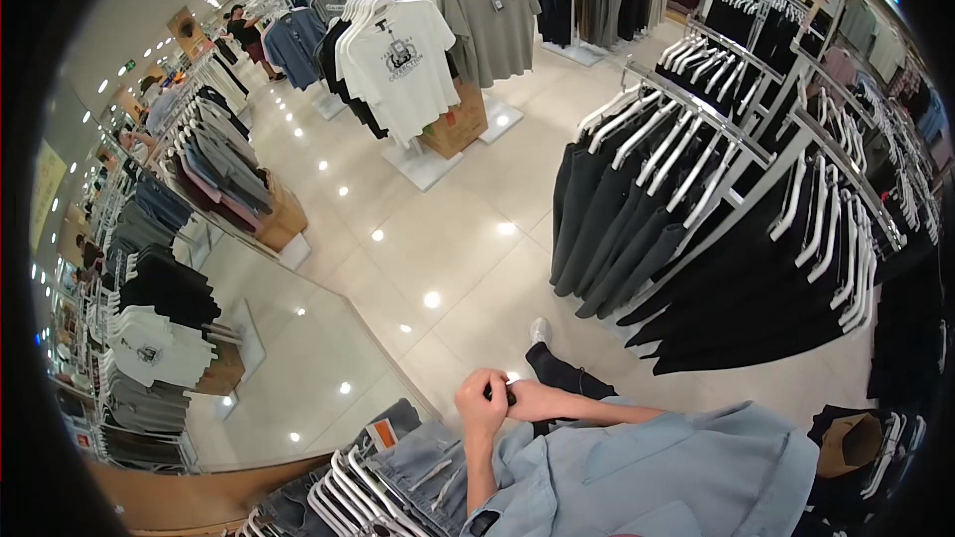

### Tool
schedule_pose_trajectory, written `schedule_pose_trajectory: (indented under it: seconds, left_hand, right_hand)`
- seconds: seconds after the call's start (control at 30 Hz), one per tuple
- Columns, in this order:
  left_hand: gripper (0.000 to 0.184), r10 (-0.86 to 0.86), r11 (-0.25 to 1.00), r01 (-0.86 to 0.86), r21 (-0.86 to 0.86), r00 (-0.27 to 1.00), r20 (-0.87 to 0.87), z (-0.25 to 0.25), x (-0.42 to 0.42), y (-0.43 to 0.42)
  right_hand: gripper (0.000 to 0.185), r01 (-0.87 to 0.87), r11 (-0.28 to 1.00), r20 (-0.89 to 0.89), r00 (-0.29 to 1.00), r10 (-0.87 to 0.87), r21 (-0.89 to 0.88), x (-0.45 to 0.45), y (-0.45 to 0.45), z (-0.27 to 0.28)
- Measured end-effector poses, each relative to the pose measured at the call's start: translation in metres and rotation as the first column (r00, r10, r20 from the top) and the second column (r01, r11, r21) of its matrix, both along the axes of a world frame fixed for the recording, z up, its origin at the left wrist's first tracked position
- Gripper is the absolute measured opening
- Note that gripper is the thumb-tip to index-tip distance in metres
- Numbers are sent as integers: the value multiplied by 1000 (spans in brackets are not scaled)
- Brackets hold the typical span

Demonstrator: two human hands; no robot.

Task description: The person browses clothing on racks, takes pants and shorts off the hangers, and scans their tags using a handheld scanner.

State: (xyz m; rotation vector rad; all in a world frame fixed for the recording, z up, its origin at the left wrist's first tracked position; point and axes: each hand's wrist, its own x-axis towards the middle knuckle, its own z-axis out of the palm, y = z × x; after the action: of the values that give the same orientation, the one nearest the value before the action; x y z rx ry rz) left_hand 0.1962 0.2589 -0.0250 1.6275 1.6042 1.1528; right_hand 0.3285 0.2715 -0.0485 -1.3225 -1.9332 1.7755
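Observation:
My left hand (pixel 481 398) is closed, its fingers curled with a dark gap showing in the curl. My right hand (pixel 535 400) meets it from the right, also with curled fingers. Between the two hands a small dark object (pixel 511 395) shows in part, too little of it to name. Both hands are in front of my light blue shirt (pixel 657 467). Just left of my left forearm, grey-blue jeans (pixel 423 462) hang on white hangers (pixel 353 492), with an orange and white tag (pixel 382 435) on one pair.
Racks of dark trousers (pixel 607 224) and black trousers (pixel 756 288) stand to the right. Ahead, a white printed T-shirt (pixel 403 65) hangs on a rack with a cardboard box (pixel 458 124) below. A large mirror (pixel 288 338) is at left. People (pixel 249 35) stand far back.

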Motion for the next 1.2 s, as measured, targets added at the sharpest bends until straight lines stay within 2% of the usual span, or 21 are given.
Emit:
schedule_pose_trajectory:
  seconds: [0.1,0.17,0.27,0.33,0.43,0.53,0.6,0.67,0.7,0.73,0.8,0.83,0.9,0.93,1.0,1.07,1.13,1.17,1.2]
  left_hand:
    - [20,87,995,-85,-58,996,27,-5,-15,19]
    - [21,143,987,-141,-80,989,28,-6,-22,39]
    - [21,159,983,-161,-84,987,-24,1,-25,85]
    - [21,141,988,-144,-57,989,-42,9,-21,122]
    - [21,51,996,-55,-70,997,-63,13,-8,183]
    - [19,-135,980,121,-159,987,-85,11,15,241]
    - [18,-276,945,252,-206,957,-95,12,38,278]
    - [19,-426,856,397,-332,905,-15,15,63,308]
    - [32,-554,781,512,-356,833,-17,8,69,324]
    - [32,-585,759,543,-360,811,-10,9,81,334]
    - [49,-614,683,575,-450,786,73,12,107,354]
    - [49,-647,655,608,-449,758,82,9,120,365]
    - [64,-660,688,636,-350,748,61,1,141,384]
    - [64,-692,657,666,-353,719,70,-1,151,393]
    - [71,-664,716,620,-320,746,-41,-4,170,411]
    - [65,-685,700,646,-305,729,-26,-13,186,429]
    - [51,-784,594,756,-277,621,13,-21,200,450]
    - [34,-807,576,764,-290,588,-53,-23,202,458]
    - [34,-822,556,779,-290,567,-53,-26,203,462]
  right_hand:
    - [35,-101,993,5,995,102,-55,-17,31,-13]
    - [37,-147,988,-63,987,144,-44,-26,56,-18]
    - [34,-172,980,-6,985,172,-102,-30,108,-8]
    - [34,-155,985,-58,987,151,-77,-25,144,6]
    - [35,-72,997,-66,995,70,-21,-9,193,5]
    - [38,76,985,-48,995,-84,-153,20,229,-4]
    - [43,167,986,-51,985,-167,-18,46,246,-6]
    - [50,266,962,-21,963,-268,-70,67,253,-11]
    - [53,334,940,-6,942,-335,-78,75,255,-20]
    - [55,400,913,11,916,-400,-81,84,258,-19]
    - [58,461,878,39,887,-460,-129,103,265,-12]
    - [57,487,857,57,873,-485,-168,112,268,-8]
    - [56,551,807,81,833,-547,-213,122,272,-7]
    - [54,598,781,76,800,-595,-179,124,273,-8]
    - [52,667,731,81,744,-663,-145,128,276,-9]
    - [47,737,663,98,675,-731,-135,127,283,-10]
    - [45,791,598,107,611,-785,-132,123,291,-14]
    - [44,823,552,111,566,-817,-132,120,295,-18]
    - [44,837,531,111,544,-831,-132,116,300,-24]
